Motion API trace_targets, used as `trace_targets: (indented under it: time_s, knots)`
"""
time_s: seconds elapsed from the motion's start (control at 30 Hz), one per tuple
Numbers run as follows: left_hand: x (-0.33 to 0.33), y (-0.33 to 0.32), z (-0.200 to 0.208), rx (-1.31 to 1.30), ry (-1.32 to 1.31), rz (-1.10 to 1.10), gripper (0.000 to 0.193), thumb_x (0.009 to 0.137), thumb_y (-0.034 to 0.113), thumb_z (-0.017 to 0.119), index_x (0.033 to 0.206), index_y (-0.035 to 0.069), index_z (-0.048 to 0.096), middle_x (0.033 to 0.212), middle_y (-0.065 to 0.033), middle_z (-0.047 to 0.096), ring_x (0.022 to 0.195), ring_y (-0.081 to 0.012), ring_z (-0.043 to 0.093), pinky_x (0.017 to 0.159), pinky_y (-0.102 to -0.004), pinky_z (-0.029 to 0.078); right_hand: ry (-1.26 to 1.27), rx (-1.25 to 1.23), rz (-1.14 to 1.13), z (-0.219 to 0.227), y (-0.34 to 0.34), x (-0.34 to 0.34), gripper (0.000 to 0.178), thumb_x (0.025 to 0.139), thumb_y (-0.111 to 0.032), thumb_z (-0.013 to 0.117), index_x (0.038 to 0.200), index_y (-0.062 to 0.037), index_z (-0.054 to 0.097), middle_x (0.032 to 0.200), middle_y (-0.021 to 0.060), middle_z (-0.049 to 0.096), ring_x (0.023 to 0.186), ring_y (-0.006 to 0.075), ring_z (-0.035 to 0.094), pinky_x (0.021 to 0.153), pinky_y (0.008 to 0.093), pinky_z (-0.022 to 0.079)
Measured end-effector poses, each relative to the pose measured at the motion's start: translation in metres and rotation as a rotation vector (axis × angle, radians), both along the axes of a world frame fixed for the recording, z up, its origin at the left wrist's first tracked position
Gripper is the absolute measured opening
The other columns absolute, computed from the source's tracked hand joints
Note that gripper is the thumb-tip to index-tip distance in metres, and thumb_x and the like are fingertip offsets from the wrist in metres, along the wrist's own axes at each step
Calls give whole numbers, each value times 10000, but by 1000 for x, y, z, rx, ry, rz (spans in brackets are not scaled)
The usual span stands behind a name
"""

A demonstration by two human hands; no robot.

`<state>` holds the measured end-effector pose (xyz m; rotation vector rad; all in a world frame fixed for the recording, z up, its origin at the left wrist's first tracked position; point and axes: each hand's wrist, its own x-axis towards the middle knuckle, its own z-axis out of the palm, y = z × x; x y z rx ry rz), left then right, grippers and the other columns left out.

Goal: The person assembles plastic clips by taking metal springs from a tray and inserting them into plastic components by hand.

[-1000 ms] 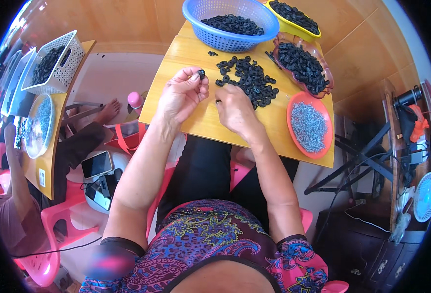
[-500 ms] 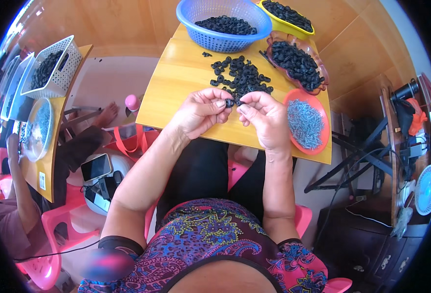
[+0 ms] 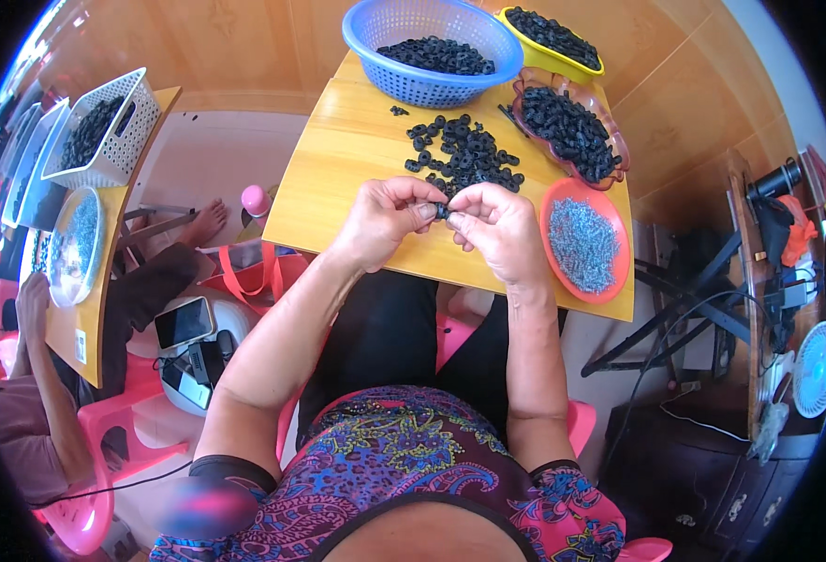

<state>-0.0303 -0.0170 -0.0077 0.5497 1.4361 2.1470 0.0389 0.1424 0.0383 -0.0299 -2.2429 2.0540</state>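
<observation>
Both my hands meet above the near part of the wooden table (image 3: 324,140). My left hand (image 3: 390,223) pinches a small black plastic part (image 3: 442,212) between thumb and forefinger. From the other side, the fingertips of my right hand (image 3: 497,229) press on the same part; whether they hold a second small piece is hidden. Just beyond my fingers lies a loose pile of black ring-shaped parts (image 3: 464,155). To the right of my right hand is an orange plate (image 3: 555,272) heaped with small silvery screws (image 3: 583,244).
Along the far side stand a blue basket (image 3: 422,91), a reddish scalloped tray (image 3: 532,82) and a yellow basin (image 3: 572,67), all holding black parts. At left, another person's arm (image 3: 48,356) reaches to a second table (image 3: 95,342). A fan (image 3: 814,370) stands far right.
My hands have drawn together, and the small black part is now gripped between both sets of fingertips. The co-worker's arm at the left has shifted slightly.
</observation>
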Motion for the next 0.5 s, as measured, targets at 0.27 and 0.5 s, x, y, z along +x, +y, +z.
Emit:
trace_targets:
  time_s: [0.27,0.5]
  knots:
    - [3,1,2,38,-20,48,116,829,-34,602,939,-48,636,810,-66,627,685,-99,527,637,-221,450,64,-37,-30,-7,-3,0,52,796,55,605,815,8,592,674,-17,567,580,16,505,504,166,395]
    - [9,3,15,-339,369,186,99,820,3,624,913,-12,655,777,-30,629,661,-62,513,611,-205,437,65,131,11,-8,2,-6,47,794,51,598,814,8,595,675,2,579,556,38,521,490,180,410]
